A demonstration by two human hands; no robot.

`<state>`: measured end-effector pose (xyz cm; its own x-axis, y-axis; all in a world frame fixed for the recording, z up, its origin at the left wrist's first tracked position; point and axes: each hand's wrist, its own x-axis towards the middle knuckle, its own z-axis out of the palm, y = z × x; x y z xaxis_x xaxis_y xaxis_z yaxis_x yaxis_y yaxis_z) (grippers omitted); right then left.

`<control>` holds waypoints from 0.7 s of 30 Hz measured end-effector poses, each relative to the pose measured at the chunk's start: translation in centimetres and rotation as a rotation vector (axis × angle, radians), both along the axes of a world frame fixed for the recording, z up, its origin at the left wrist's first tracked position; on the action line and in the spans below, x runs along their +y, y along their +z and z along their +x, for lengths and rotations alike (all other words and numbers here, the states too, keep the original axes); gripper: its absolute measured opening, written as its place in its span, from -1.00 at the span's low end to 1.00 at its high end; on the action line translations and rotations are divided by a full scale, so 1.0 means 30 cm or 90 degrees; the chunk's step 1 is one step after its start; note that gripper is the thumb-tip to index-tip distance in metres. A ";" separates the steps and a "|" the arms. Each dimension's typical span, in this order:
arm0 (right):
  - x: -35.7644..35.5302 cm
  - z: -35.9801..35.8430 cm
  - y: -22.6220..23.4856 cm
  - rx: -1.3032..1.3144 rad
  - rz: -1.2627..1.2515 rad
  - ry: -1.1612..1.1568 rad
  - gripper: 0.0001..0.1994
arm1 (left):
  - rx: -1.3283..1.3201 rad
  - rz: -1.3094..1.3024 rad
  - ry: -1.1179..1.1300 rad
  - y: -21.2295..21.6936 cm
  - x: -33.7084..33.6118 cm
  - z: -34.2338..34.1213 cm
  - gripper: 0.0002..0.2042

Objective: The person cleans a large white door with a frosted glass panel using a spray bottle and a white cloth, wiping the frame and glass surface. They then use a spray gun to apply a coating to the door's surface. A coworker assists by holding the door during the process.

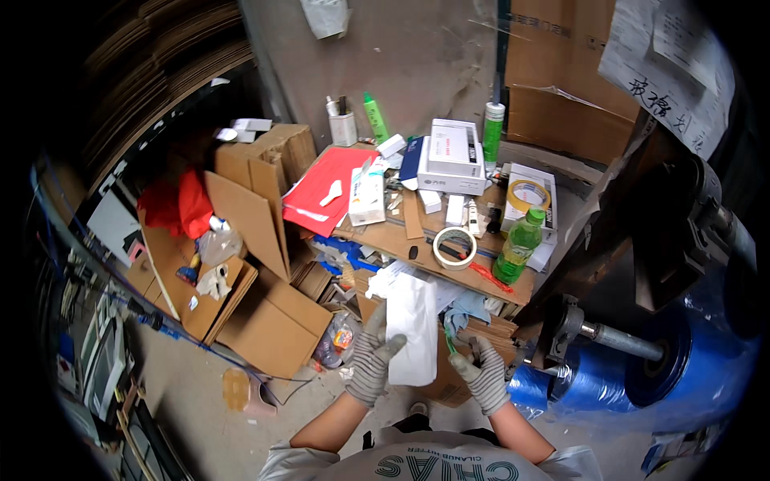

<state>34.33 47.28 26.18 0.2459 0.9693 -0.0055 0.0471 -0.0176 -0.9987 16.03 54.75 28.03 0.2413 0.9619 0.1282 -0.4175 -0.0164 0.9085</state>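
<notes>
Both my hands wear grey-and-white striped gloves and are raised in front of the workbench. My left hand (373, 365) is closed on the left edge of a long white sheet of paper (411, 337), which looks folded and hangs upright. To the right of it, my right hand (484, 375) grips a slim green tool (450, 340) between thumb and fingers; its exact kind is too small to make out. A gap separates the tool from the paper. Behind the tool lies a crumpled light-blue cloth (468, 309).
The cluttered workbench (521, 290) holds a green bottle (520, 244), a white tape roll (455, 248), yellow tape (528, 195), white boxes (455, 148) and a red folder (327, 192). Open cardboard boxes (273, 325) stand left. Blue film-wrapped rolls (593, 385) are on the right.
</notes>
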 end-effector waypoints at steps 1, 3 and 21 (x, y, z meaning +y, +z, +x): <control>-0.002 -0.008 -0.037 0.083 -0.047 0.081 -0.52 | -0.066 -0.090 -0.028 -0.021 -0.115 -0.008 -0.38; -0.060 -0.058 -0.105 0.264 -0.041 0.284 -0.50 | -0.199 -0.260 -0.016 -0.113 -0.346 -0.021 -0.48; -1.087 -0.359 -0.285 -0.250 -0.128 1.003 -0.68 | 0.775 -0.176 0.837 -0.198 -1.947 0.178 -0.51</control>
